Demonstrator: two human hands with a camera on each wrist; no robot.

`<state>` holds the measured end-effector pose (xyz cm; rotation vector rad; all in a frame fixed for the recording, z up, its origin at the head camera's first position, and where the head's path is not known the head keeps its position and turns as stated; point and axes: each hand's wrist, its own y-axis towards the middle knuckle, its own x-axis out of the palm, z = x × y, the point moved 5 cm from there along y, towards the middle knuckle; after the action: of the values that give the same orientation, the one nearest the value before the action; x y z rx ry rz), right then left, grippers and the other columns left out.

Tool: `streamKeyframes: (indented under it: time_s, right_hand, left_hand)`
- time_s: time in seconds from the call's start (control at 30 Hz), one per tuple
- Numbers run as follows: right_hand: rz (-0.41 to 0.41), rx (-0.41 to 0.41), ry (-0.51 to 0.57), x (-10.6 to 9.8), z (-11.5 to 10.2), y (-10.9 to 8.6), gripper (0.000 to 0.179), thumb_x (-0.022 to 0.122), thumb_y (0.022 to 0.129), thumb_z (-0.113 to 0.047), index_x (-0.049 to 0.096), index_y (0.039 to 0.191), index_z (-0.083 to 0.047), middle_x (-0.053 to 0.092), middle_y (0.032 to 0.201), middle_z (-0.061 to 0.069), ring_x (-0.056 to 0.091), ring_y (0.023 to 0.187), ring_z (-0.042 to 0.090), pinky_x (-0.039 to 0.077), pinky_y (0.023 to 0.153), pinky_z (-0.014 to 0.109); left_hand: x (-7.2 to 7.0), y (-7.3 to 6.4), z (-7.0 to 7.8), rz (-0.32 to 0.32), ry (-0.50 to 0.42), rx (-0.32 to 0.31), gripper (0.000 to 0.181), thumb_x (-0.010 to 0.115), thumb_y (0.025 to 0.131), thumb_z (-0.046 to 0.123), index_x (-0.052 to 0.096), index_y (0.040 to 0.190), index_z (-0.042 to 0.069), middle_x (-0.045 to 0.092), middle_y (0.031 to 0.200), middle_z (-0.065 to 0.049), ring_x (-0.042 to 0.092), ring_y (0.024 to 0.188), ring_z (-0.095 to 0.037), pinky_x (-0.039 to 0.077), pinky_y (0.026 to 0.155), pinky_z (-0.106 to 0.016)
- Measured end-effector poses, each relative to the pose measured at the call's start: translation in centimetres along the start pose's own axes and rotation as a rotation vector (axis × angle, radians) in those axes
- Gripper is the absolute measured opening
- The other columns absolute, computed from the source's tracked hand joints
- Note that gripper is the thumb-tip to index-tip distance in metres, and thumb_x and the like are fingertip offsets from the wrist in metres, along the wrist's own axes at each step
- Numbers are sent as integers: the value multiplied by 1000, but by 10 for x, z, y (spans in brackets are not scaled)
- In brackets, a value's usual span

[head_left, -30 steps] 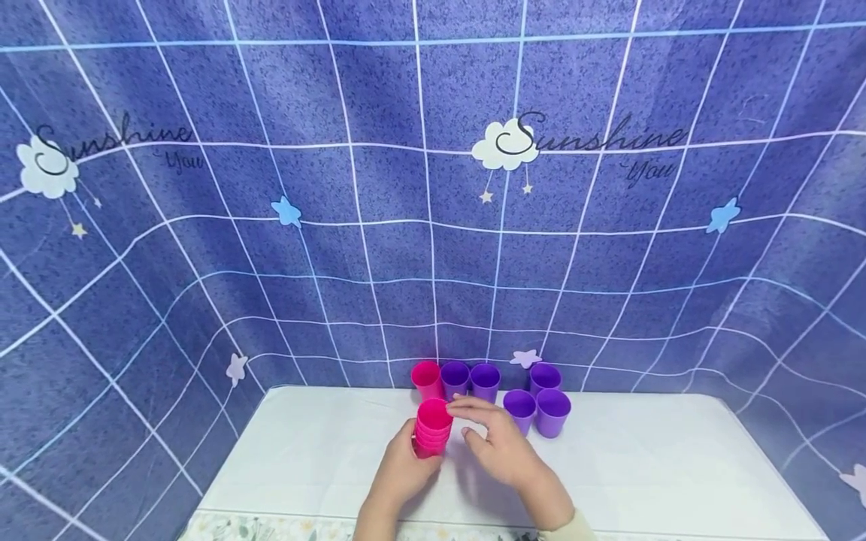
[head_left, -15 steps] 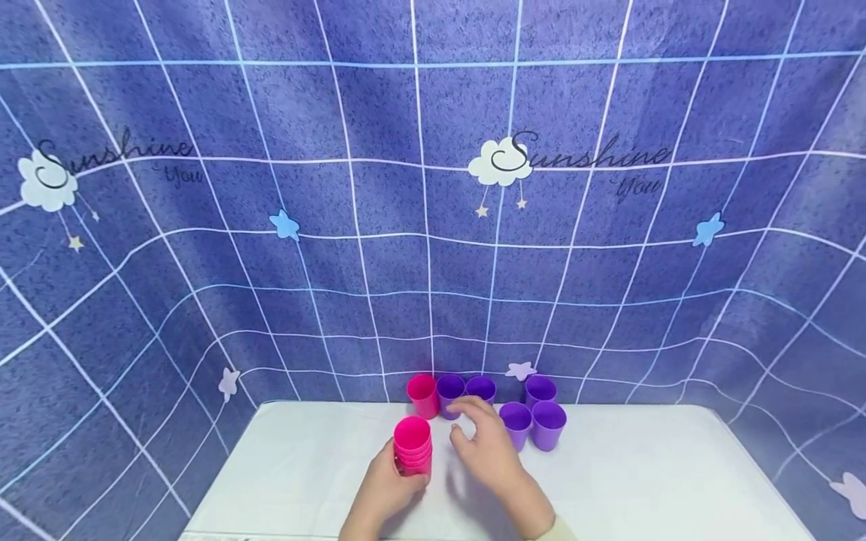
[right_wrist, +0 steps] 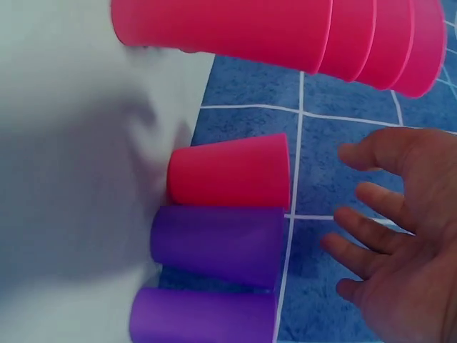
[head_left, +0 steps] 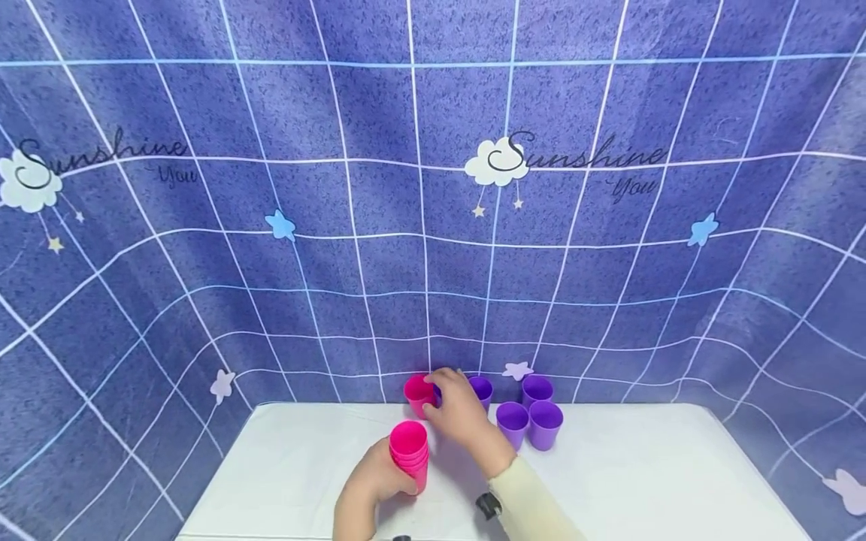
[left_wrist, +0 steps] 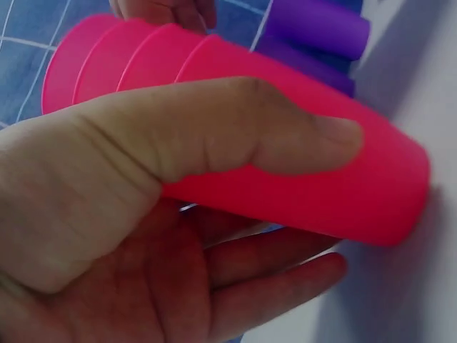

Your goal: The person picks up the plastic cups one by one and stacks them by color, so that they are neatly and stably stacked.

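My left hand (head_left: pixel 375 473) grips a stack of nested pink cups (head_left: pixel 409 439), held mouth up with the thumb along its side. Several rims show on that stack (left_wrist: pixel 307 196) in the left wrist view, and its base is close over the white table. Over the back row, my right hand (head_left: pixel 460 409) reaches toward a single pink cup (head_left: pixel 416 394), fingers spread and slightly bent. Between hand and single cup (right_wrist: pixel 232 171) the right wrist view shows a gap. A purple cup (right_wrist: pixel 218 243) stands beside the pink one, mostly hidden by my hand in the head view.
Another purple cup (head_left: pixel 482 391) stands right of my right hand. Farther right is a group of three purple cups (head_left: pixel 512 422). A blue gridded cloth (head_left: pixel 379 263) hangs behind the white table (head_left: pixel 643 466).
My right hand has left the stack's rim and moved back and left, over the single pink cup. My left hand has shifted the stack slightly left and toward the front.
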<state>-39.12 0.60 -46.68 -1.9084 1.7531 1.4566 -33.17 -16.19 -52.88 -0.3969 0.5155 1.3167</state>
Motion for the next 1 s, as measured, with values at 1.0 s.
streamKeyframes:
  time_s: [1.0]
  right_hand:
    - [-161, -11, -266, 48, -17, 23, 65, 80, 90, -29, 58, 148, -8, 66, 142, 15, 60, 139, 33, 36, 127, 53]
  left_hand:
    - [-15, -16, -5, -239, -46, 7, 84, 80, 50, -14, 63, 131, 2, 76, 115, -6, 69, 107, -23, 52, 106, -55]
